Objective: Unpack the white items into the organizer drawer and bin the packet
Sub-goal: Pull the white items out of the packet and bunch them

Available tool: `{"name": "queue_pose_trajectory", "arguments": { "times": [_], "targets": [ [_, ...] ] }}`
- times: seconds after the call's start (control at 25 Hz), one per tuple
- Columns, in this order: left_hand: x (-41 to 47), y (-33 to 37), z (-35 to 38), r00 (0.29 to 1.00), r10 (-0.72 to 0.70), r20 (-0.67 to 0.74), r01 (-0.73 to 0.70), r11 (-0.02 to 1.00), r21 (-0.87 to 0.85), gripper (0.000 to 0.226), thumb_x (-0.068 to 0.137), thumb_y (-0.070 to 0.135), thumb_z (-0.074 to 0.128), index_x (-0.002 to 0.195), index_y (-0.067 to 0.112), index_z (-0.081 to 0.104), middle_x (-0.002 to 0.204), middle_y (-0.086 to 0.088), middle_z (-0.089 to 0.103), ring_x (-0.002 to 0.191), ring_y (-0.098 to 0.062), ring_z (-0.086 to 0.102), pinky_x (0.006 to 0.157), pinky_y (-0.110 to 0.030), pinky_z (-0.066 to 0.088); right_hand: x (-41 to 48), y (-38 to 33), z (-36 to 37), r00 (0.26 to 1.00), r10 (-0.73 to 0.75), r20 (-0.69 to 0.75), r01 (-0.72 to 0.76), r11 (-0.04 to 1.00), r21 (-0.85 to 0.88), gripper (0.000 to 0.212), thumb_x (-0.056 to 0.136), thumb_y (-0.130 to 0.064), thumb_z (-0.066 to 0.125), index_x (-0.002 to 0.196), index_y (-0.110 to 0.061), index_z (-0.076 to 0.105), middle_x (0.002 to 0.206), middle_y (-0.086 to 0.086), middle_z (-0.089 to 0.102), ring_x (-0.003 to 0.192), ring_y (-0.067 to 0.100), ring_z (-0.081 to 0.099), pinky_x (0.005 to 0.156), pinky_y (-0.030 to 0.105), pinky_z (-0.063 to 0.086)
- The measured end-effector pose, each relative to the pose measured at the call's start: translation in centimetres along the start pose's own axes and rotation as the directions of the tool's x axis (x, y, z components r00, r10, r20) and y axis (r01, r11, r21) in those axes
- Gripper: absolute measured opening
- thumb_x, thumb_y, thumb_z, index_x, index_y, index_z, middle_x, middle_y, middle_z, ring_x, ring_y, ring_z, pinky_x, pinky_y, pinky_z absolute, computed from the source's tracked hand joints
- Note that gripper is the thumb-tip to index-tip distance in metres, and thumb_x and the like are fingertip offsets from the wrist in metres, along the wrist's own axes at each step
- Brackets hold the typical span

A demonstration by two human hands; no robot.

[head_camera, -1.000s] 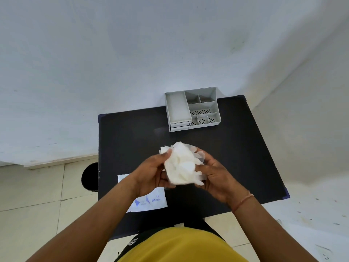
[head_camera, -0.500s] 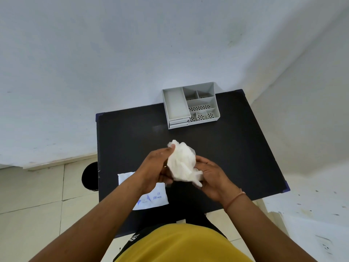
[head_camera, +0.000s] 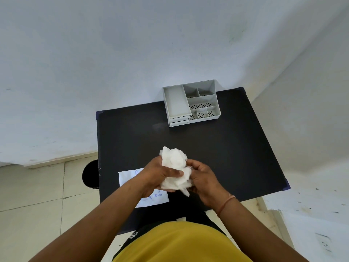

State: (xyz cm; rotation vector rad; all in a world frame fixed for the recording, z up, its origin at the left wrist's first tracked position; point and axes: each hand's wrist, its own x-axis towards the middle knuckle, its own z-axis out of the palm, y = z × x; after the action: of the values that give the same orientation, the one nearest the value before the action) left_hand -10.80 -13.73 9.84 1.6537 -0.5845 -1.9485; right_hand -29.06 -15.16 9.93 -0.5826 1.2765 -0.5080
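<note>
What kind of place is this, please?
Probably a plain indoor room with a small work desk: bare pale walls, a tiled floor, and a black table bearing a grey organizer.

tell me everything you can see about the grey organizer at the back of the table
The grey organizer, plastic by its look, stands upright at the far edge of the black table, against the wall. It has one long plain tray on its left, smaller open compartments with perforated floors on its right, and shut drawer fronts below. Every compartment looks empty; nothing else touches it.
</note>
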Motion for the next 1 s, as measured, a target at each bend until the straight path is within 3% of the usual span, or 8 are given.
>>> {"name": "queue_pose_trajectory", "arguments": {
  "times": [0.12, 0.28, 0.44, 0.56, 0.68, 0.76, 0.88, 1.0],
  "targets": [
    [0.3, 0.3, 0.1, 0.997, 0.029, -0.069, -0.032, 0.999, -0.041, 0.052, 0.082, -0.003, 0.087, 0.13, 0.008, 0.071, 0.126, -0.022, 0.079, 0.116, -0.045, 0.075, 0.097, -0.068, 0.061, -0.6, -1.1, -0.8, 0.994, -0.083, 0.074, 0.09, 0.991, -0.103, 0.02, 0.105, -0.022, 0.062, 0.117, -0.028, 0.078, 0.104, -0.003, 0.084, 0.091, 0.02, 0.082, 0.065, 0.034, 0.065],
    [0.4, 0.8, -0.1, 0.995, 0.093, 0.036, -0.089, 0.989, -0.116, 0.05, 0.087, -0.006, 0.081, 0.133, 0.01, 0.071, 0.13, -0.021, 0.078, 0.121, -0.044, 0.073, 0.1, -0.062, 0.061, -0.9, -3.3, -2.9, 0.97, -0.093, 0.226, 0.122, 0.986, -0.116, 0.029, 0.098, -0.036, 0.071, 0.126, -0.038, 0.074, 0.123, -0.003, 0.079, 0.111, 0.028, 0.077, 0.079, 0.044, 0.068],
    [1.3, 1.0, 1.2, 0.986, 0.141, 0.095, -0.133, 0.987, -0.086, 0.052, 0.084, -0.004, 0.084, 0.131, 0.014, 0.073, 0.128, -0.016, 0.079, 0.123, -0.04, 0.072, 0.106, -0.06, 0.059, -0.1, -4.1, -4.2, 0.987, -0.114, 0.109, 0.131, 0.978, -0.161, 0.065, 0.087, -0.047, 0.08, 0.142, -0.057, 0.047, 0.114, -0.019, 0.079, 0.103, 0.012, 0.079, 0.074, 0.043, 0.067],
    [2.1, 1.2, 2.6, 0.975, 0.156, 0.16, -0.132, 0.98, -0.147, 0.054, 0.08, 0.0, 0.088, 0.13, 0.017, 0.075, 0.129, -0.014, 0.08, 0.123, -0.037, 0.074, 0.096, -0.052, 0.065, 1.2, -4.8, -5.6, 0.973, 0.02, 0.232, -0.052, 0.99, 0.132, 0.067, 0.096, -0.057, 0.066, 0.155, -0.031, 0.049, 0.137, 0.004, 0.073, 0.122, 0.029, 0.073, 0.095, 0.054, 0.062],
    [3.0, 1.2, 4.3, 0.964, 0.175, 0.2, -0.123, 0.961, -0.248, 0.054, 0.082, 0.004, 0.088, 0.133, 0.011, 0.072, 0.13, -0.018, 0.078, 0.12, -0.039, 0.075, 0.086, -0.047, 0.066, 1.3, -5.6, -7.4, 0.9, 0.159, 0.405, -0.261, 0.942, 0.211, 0.067, 0.101, -0.067, 0.051, 0.149, -0.022, 0.061, 0.153, 0.017, 0.06, 0.144, 0.041, 0.052, 0.122, 0.064, 0.034],
    [3.6, 1.4, 5.5, 0.962, 0.219, 0.165, -0.185, 0.962, -0.203, 0.055, 0.083, 0.004, 0.087, 0.135, 0.014, 0.071, 0.128, -0.017, 0.079, 0.119, -0.036, 0.076, 0.088, -0.047, 0.067, 2.2, -5.7, -8.0, 0.92, 0.142, 0.366, -0.188, 0.978, 0.094, 0.058, 0.098, -0.056, 0.065, 0.14, -0.016, 0.069, 0.143, 0.02, 0.068, 0.134, 0.041, 0.062, 0.113, 0.059, 0.049],
    [4.3, 2.0, 7.2, 0.964, 0.26, 0.056, -0.258, 0.965, -0.035, 0.062, 0.08, 0.022, 0.093, 0.134, 0.041, 0.069, 0.127, -0.004, 0.081, 0.118, -0.026, 0.077, 0.1, -0.05, 0.064, 3.4, -6.0, -8.5, 0.984, 0.077, 0.159, -0.067, 0.996, -0.064, 0.041, 0.096, -0.034, 0.076, 0.129, -0.01, 0.074, 0.119, 0.019, 0.08, 0.109, 0.039, 0.077, 0.08, 0.046, 0.066],
    [5.0, 3.0, 7.7, 0.976, 0.2, 0.092, -0.18, 0.965, -0.19, 0.048, 0.088, 0.063, 0.075, 0.135, 0.052, 0.069, 0.134, 0.001, 0.079, 0.125, -0.029, 0.075, 0.104, -0.055, 0.061, 4.7, -7.0, -10.0, 0.992, 0.068, 0.109, -0.057, 0.994, -0.097, 0.028, 0.099, -0.027, 0.073, 0.123, -0.012, 0.075, 0.112, 0.015, 0.082, 0.098, 0.032, 0.081, 0.072, 0.044, 0.066]
  ]
}}
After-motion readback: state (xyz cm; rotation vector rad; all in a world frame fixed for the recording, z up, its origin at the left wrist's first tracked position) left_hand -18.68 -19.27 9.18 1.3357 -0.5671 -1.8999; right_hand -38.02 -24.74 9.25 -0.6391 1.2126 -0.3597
